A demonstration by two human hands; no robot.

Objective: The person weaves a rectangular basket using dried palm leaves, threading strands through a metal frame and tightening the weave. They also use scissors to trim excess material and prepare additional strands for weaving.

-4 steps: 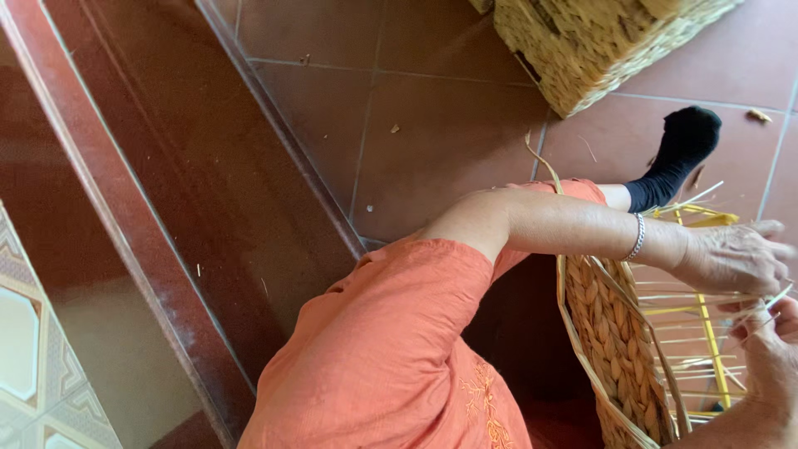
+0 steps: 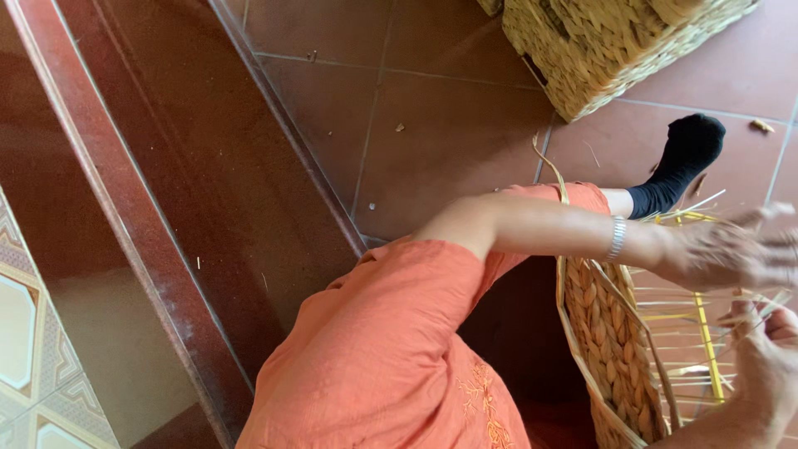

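A half-woven straw basket [image 2: 611, 345] with a yellow wire frame [image 2: 708, 337] lies on its side at the right, beside my leg in a black sock [image 2: 682, 162]. My left hand [image 2: 731, 254], with a silver bracelet [image 2: 616, 239] at the wrist, hovers over the loose straw strands [image 2: 665, 303] at the basket's open end. It is blurred by motion, so its grip is unclear. My right hand [image 2: 769, 362] comes in from the bottom right and pinches a pale straw strand [image 2: 752, 309] between its fingertips.
A finished woven basket [image 2: 607, 46] stands on the red floor tiles [image 2: 432, 125] at the top. A dark red polished step [image 2: 191, 183] runs diagonally on the left, with patterned tiles [image 2: 21, 333] below it. My orange clothing [image 2: 374, 357] fills the lower middle.
My left hand has turned blurry with quick movement over the strands. The right hand stays pinched on its strand.
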